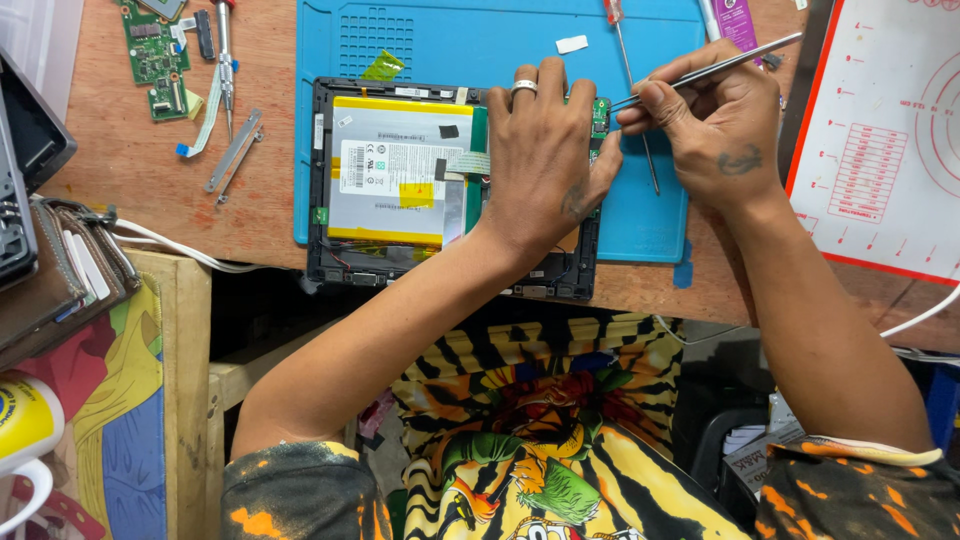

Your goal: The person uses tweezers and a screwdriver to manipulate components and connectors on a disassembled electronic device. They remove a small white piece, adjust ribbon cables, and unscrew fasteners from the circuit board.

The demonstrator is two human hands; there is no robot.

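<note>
An opened tablet (400, 265) lies on a blue work mat (480, 40), its silver battery with yellow tape (385, 175) exposed. My left hand (545, 150), a ring on one finger, rests flat on the tablet's right half, fingers spread over its green circuit board (600, 112). My right hand (715, 125) grips metal tweezers (720, 65), whose tips point left at that board's edge just past my left fingertips.
A green circuit board (155, 50), a flat ribbon cable (205, 115) and a metal tool (235, 150) lie on the wooden bench at left. A screwdriver (630, 70) lies on the mat. A white mat with red markings (880, 130) is at right; a wallet (60, 280) at left.
</note>
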